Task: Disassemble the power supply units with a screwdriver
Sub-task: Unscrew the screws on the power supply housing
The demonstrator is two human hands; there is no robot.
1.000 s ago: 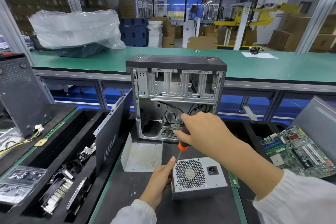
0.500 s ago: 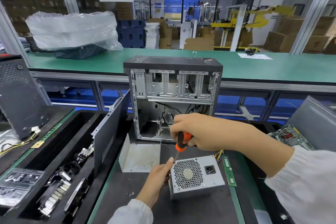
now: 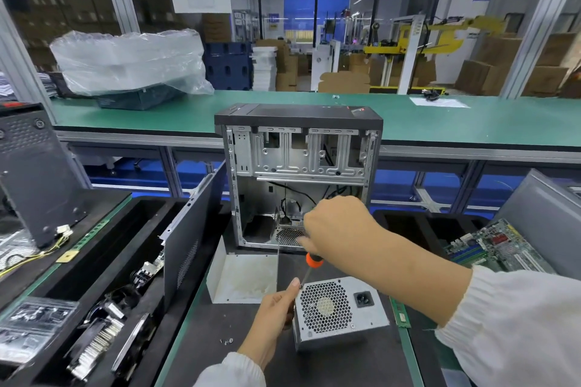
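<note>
The power supply unit (image 3: 338, 311) sits on the dark tabletop (image 3: 345, 364) in front of the open computer case (image 3: 298, 179), and over the last second its position there is unchanged. The right hand (image 3: 338, 228), fingers clamped on the screwdriver (image 3: 309, 267), has swung from a steep reach to a flatter one, tip now at the unit's upper left corner. The left hand (image 3: 272, 314), fingers curled on that corner, keeps bracing; judged, a corner screw is being worked.

no legible text anywhere
</note>
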